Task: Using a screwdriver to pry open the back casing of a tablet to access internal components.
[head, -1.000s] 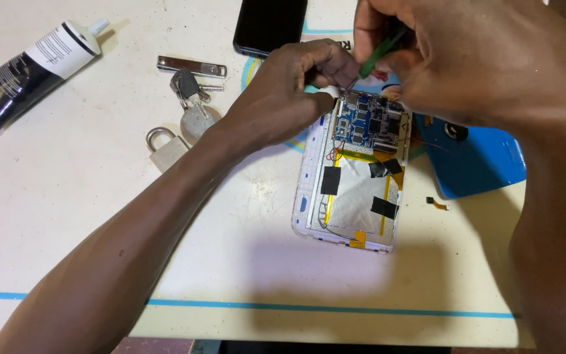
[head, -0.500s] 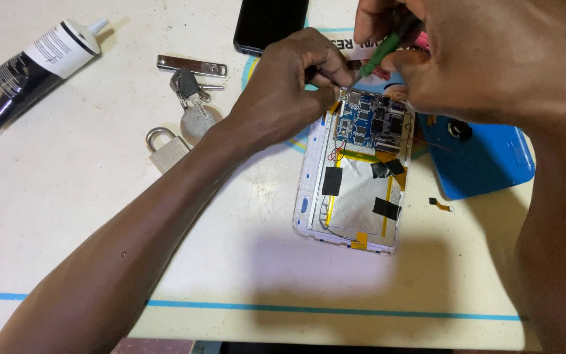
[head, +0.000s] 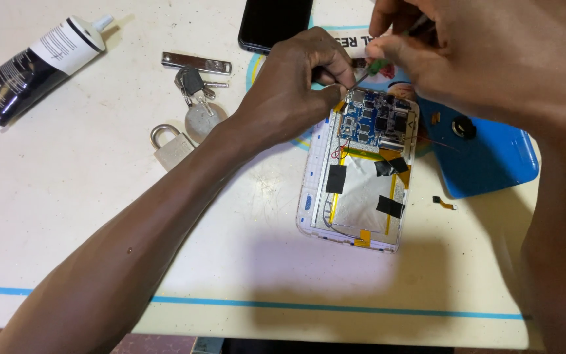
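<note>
An opened white tablet [head: 355, 172] lies on the table, its blue circuit board [head: 375, 119] and silver battery with black tape patches exposed. My left hand [head: 293, 92] rests its fingertips on the tablet's top left corner, beside the board. My right hand [head: 473, 56] hovers above the top edge and grips a thin green-handled screwdriver [head: 371, 67], whose tip points down at the board's upper left corner. The tablet's blue back cover [head: 486, 157] lies just right of it, partly under my right hand.
A black phone [head: 276, 23] lies at the top. A padlock [head: 171, 145], keys [head: 194, 88] and a metal nail clipper [head: 194, 63] sit left of my left hand. A black-and-white tube [head: 37, 65] is far left. A small loose part [head: 443, 202] lies right of the tablet.
My right hand has shifted slightly up and right with the screwdriver. My left hand stays on the tablet's top left corner. The tablet has not moved.
</note>
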